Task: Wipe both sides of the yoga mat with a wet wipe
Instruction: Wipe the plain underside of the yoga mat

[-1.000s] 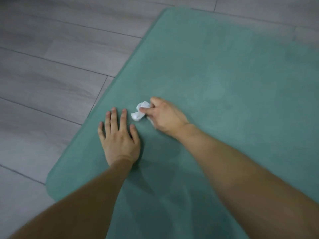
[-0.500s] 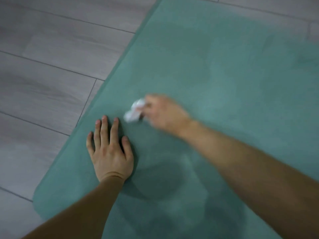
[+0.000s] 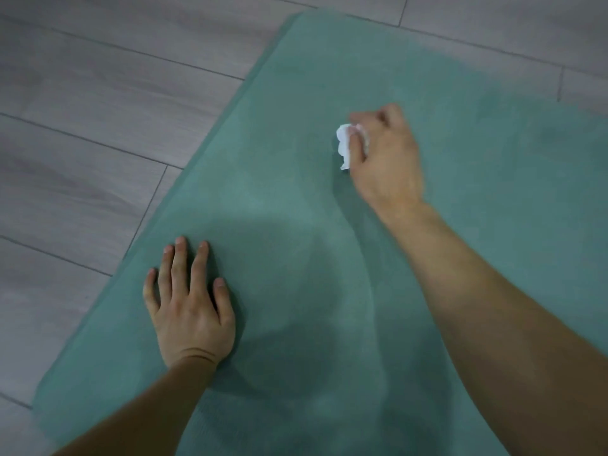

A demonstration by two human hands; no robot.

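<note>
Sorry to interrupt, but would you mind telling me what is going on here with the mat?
A person is wiping a green yoga mat laid flat on a grey wood-look floor. The right hand grips a crumpled white wet wipe against the mat's upper middle. The left hand lies flat, fingers straight, near the mat's left edge.

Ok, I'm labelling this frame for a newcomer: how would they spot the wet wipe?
Find the green yoga mat on the grey floor. On it, the right hand grips the wet wipe, the only white, crumpled thing.
</note>
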